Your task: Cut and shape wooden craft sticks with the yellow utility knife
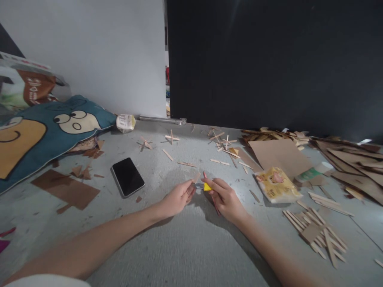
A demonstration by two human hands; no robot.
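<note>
My left hand [178,196] rests on the grey floor with its fingers pinched round a short wooden stick [196,177] whose end pokes out past the fingertips. My right hand [225,197] lies just to its right, closed round a small tool with a yellow body [207,187] and a thin dark shaft that runs under the palm. The two hands almost touch at the fingertips. Loose wooden craft sticks [219,162] lie scattered beyond them.
A black phone [127,176] lies left of my hands. A blue cartoon cushion [44,133] fills the far left, with brown card pieces [66,193] beside it. A yellow packet [277,184], cardboard sheets [279,154] and a stick pile [317,232] are on the right. Dark wall behind.
</note>
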